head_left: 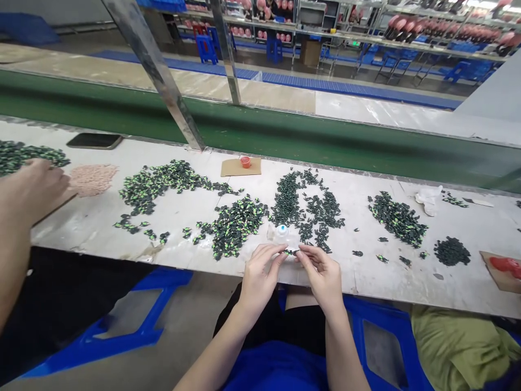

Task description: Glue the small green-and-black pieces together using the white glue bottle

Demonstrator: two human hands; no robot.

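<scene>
My left hand (260, 274) and my right hand (321, 271) meet at the near edge of the white worktable (407, 282), fingers pinched together on one small dark green piece (291, 252) held between them. A small white bottle (281, 232) with a blue mark stands on the table just beyond my fingertips. Piles of small dark green pieces lie behind it: one left of centre (234, 222), one in the middle (309, 203), one on the right (396, 217).
Another person's hand (30, 187) rests at the left by a pinkish pile (93, 178) and a dark phone (94, 141). A small red cup (245, 161) sits on cardboard. A green conveyor belt (325, 141) runs behind the table. Blue stools stand below.
</scene>
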